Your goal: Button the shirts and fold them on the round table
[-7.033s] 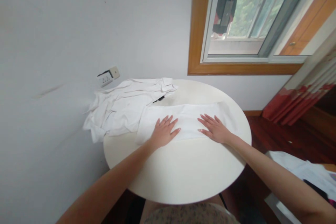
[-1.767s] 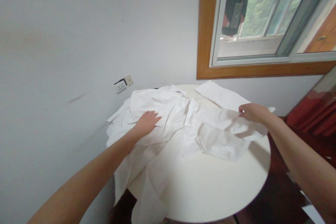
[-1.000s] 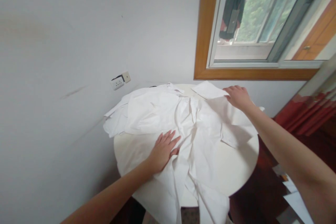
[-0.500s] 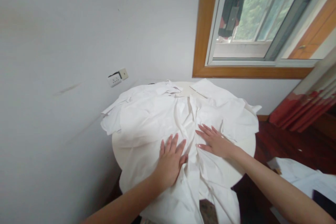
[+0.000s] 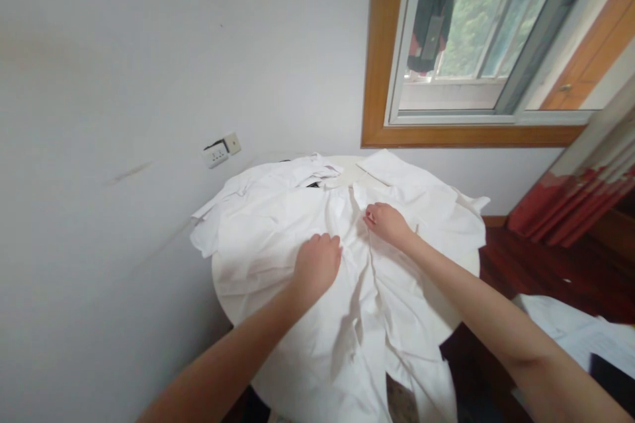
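A white garment point(image 5: 268, 231) lies spread and creased over a round, cream-coloured table point(image 5: 225, 291). Folds run down its middle, and its lower end hangs over the near edge in two parts with a gap between. My left hand point(image 5: 318, 264) is closed on the cloth left of the middle folds, its fingertips curled under and hidden. Farther up and to the right, my right hand point(image 5: 387, 221) pinches the cloth beside the central fold, thumb and fingers together.
Behind the table stands a white wall with a socket point(image 5: 215, 154) and a wood-framed window point(image 5: 374, 135). A red and cream curtain point(image 5: 555, 205) hangs at right. White cloth or paper point(image 5: 570, 324) and a dark object point(image 5: 612, 377) lie at lower right.
Both hands lay flat with fingers spread; now they are closed on the cloth. The right hand has moved up and slightly left, the left hand slightly up. The folds between them have shifted.
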